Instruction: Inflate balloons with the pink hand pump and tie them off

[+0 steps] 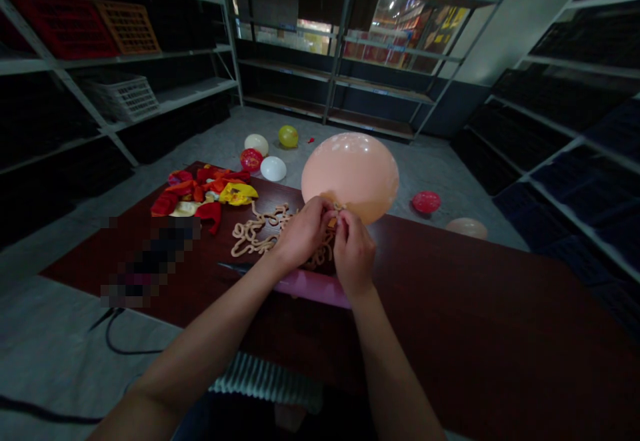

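Nearest you on the dark reddish-brown wooden surface (465,307) lies a pink plastic cylinder (315,286) with a dark pointed tip, perhaps a hand pump. Just beyond, your left hand (306,229) and right hand (354,247) meet, grip pinched at the neck of the large round peach balloon (350,171), which sits at the surface's far edge. It looks fully blown up; whether its neck is tied, your fingers hide. A tangle of beige cord (250,235) and a pile of limp red, orange and yellow balloons (187,191) seem still unused. On the floor beyond, round white (273,169), red (251,159) and yellow (288,137) balloons look finished.
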A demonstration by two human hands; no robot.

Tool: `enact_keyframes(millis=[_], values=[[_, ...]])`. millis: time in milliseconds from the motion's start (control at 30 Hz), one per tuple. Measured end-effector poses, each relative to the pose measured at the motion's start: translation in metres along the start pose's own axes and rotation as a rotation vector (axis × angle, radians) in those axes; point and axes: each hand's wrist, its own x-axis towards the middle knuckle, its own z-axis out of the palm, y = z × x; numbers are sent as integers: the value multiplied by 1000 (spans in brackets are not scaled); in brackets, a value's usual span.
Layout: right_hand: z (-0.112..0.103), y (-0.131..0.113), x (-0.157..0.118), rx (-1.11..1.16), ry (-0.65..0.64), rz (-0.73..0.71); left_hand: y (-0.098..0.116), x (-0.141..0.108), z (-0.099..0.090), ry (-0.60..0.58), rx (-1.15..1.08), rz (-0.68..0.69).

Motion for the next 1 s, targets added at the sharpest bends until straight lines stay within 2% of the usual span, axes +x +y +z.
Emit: enact_keyframes(millis=[167, 267, 367, 533, 667, 733, 800, 933, 1000], values=[[-2, 5, -1, -13, -44, -60, 3, 3, -5, -69, -83, 52], [1, 2, -3, 64, -22, 11, 2, 4, -5, -66, -115, 95], [2, -4, -2, 183, -10, 191, 1, 3, -4, -51, -130, 77], [-2, -15, 5, 494, -81, 585, 4, 0, 0, 14, -174, 70], [-1, -17, 8, 714, -101, 733, 1, -2, 0, 73, -179, 83], [1, -15, 7, 749, -125, 734, -1, -1, -2, 68, -162, 74], [3, -13, 5, 698, -160, 664, -4, 0, -4, 50, -125, 80], [3, -12, -1, 378, -150, 353, -5, 3, -10, 2, -27, 124], [1, -14, -2, 278, -106, 258, -3, 4, -12, 3, -20, 134]])
